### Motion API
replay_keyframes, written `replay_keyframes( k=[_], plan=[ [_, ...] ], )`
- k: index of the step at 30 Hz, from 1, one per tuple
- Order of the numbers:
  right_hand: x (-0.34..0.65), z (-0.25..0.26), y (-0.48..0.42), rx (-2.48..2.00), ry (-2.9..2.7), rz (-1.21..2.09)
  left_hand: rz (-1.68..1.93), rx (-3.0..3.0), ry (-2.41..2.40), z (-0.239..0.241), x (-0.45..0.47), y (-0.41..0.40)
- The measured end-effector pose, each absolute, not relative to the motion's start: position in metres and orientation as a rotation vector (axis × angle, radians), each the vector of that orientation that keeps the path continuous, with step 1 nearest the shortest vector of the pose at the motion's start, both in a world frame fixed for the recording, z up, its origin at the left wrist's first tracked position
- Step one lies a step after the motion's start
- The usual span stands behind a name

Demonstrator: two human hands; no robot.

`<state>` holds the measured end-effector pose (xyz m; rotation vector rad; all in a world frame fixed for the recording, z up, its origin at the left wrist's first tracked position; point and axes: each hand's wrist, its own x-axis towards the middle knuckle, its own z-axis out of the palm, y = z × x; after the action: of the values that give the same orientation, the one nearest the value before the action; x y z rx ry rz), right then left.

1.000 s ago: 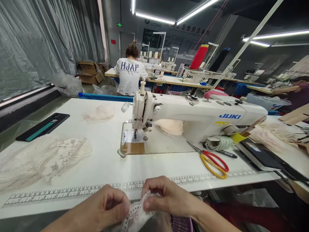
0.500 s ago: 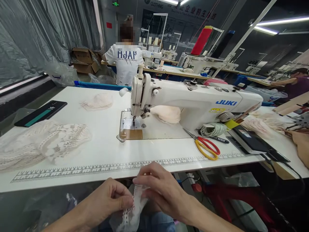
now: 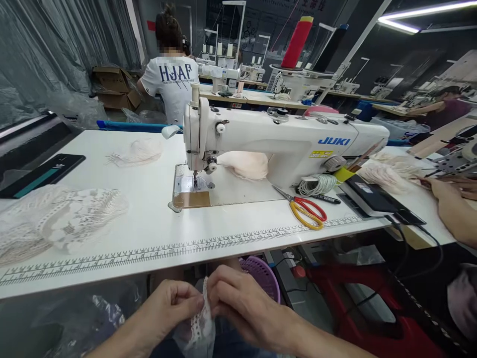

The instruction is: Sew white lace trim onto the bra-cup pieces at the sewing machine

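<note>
Between my hands, below the table's front edge, hangs a piece of white lace fabric [image 3: 198, 325]. My left hand [image 3: 177, 304] is closed, pinching the lace between thumb and forefinger. On the other side, my right hand [image 3: 238, 298] grips the upper part of the same piece with bent fingers; its fingertips are partly hidden. Beyond them a white sewing machine [image 3: 286, 136] stands on the white table [image 3: 149, 219], its needle area bare of cloth. A pile of cream lace pieces [image 3: 74, 219] lies at the left of the table.
Scissors [image 3: 307, 211] with red and yellow handles lie before the machine, beside a coil of pale cord [image 3: 316, 185]. A purple basket [image 3: 263, 276] stands under the table. A co-worker's hand [image 3: 449, 199] is at the right; another person [image 3: 169, 74] sits ahead.
My view has swung right, so the table's things sit further left. My right hand's fingers have closed in on the lace. A co-worker's hand and the purple basket now show.
</note>
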<state>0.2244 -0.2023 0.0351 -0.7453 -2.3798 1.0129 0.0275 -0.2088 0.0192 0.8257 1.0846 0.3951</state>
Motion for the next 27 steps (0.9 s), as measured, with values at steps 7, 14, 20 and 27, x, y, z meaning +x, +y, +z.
replay_keyframes(
  k=[7, 14, 20, 27],
  plan=[
    [0.226, 0.019, -0.224, -0.874, -2.144, 1.272, 0.461, 0.592, 1.088, 0.0, 0.039, -0.228],
    [0.226, -0.001, -0.239, -0.886, -2.12, 1.278, 0.505, 0.478, 1.14, -0.022, 0.051, -0.239],
    [0.245, -0.001, -0.263, -1.216, -2.175, 1.266, 0.615, 0.532, 1.229, -0.027, 0.05, -0.234],
    [0.306, -0.041, -0.251, -1.7, -2.401, 0.698, 0.532, 0.498, 1.198, -0.018, 0.05, -0.231]
  ],
)
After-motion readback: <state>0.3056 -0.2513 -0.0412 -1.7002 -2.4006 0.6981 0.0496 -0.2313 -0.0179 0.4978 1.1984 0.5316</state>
